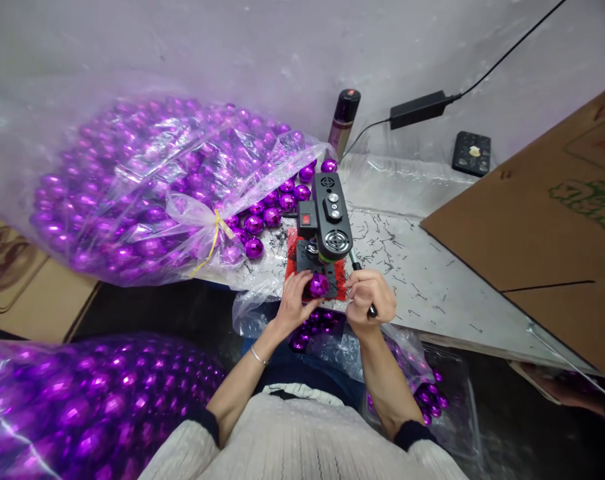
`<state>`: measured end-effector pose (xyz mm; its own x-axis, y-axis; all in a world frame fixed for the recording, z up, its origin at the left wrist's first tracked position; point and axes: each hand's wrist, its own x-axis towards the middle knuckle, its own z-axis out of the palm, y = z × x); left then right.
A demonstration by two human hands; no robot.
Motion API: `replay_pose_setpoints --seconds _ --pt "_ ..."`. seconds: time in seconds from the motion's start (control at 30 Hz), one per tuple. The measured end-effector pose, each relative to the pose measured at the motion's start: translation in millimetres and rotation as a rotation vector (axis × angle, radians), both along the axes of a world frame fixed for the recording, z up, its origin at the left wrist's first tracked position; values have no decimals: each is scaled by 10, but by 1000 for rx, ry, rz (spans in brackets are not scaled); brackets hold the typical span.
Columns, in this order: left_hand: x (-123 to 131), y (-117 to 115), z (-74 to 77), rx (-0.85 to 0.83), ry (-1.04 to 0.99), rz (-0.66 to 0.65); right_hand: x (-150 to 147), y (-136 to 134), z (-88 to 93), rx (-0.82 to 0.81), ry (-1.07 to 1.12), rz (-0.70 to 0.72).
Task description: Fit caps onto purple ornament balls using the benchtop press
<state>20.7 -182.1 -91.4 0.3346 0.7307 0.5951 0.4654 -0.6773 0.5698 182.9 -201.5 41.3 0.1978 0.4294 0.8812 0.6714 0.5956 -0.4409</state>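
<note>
Left hand (292, 305) pinching purple ball (319, 285), right hand (375, 295) gripping lever (355, 261), lever slanting toward torso (302, 433)

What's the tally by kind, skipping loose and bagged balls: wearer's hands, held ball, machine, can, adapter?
Wearer's left hand and right hand: 2
Held purple ball: 1
Black machine: 1
Dark-capped can: 1
Black adapter: 1
Total: 6

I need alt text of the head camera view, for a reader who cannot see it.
A person's left hand holds a shiny purple ball at a black machine, while the right hand grips its lever. To the left, a clear bag bulges with similar balls.
</note>
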Motion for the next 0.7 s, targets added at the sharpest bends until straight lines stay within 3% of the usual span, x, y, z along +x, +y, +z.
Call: replay_pose_setpoints --seconds 0.1,0.17,0.3,0.4,0.5,0.6,0.7 --pt "-193 -195 8 56 51 -18 9 -22 -70 -7 3 13" --pt "-325 -142 78 51 58 70 8 -27 -145 -8 21 17" --pt "-583 406 315 -79 59 462 -3 -32 -211 -19 44 6" --pt "-723 839 440 -179 76 614 -11 -34 -195 -21 42 10" --pt "-772 1015 479 -255 176 583 -15 -34 -177 -13 44 24" --pt "-768 989 485 -316 242 481 -14 -35 -166 -10 42 31" --pt "-766 917 495 -371 143 421 -6 -39 -158 -11 26 27"
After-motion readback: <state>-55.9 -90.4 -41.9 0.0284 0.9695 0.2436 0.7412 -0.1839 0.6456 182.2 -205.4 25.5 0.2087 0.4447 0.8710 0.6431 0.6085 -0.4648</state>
